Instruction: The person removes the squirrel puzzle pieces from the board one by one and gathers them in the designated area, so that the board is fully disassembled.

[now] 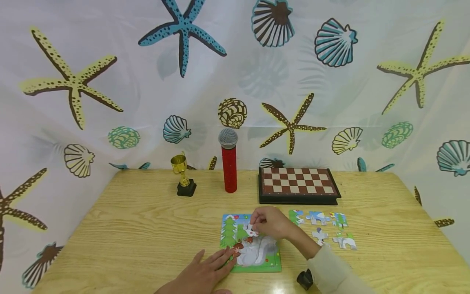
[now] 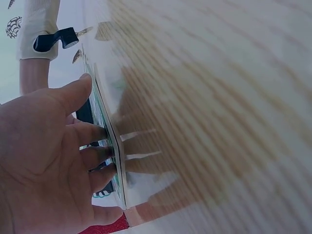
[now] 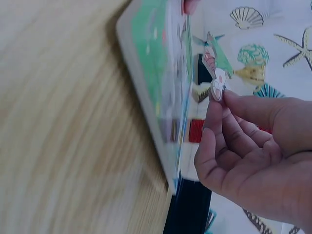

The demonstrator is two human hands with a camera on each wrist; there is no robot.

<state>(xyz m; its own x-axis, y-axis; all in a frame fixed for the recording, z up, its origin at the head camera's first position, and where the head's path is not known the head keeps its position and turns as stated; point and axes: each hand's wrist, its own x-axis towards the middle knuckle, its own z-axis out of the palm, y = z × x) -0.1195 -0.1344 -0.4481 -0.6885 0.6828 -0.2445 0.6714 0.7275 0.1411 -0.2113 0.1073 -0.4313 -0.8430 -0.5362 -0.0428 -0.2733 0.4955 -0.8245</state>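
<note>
A jigsaw puzzle board (image 1: 257,268) with a squirrel and green trees lies flat on the table. Between thumb and index finger, my right hand (image 1: 271,222) pinches a jigsaw piece (image 1: 251,231) over the upper middle of the board. In the right wrist view the piece (image 3: 218,85) is tilted and stands off the board surface (image 3: 146,63). My left hand (image 1: 205,269) lies with extended fingers on the board's lower left edge; the left wrist view shows these fingers (image 2: 100,158) reaching over that edge.
Several loose jigsaw pieces (image 1: 319,235) lie right of the board. Behind stand a gold trophy cup (image 1: 180,166), a red microphone (image 1: 229,167) and a checkered chess box (image 1: 298,181). A patterned curtain (image 1: 205,94) hangs behind the wooden table (image 1: 147,220).
</note>
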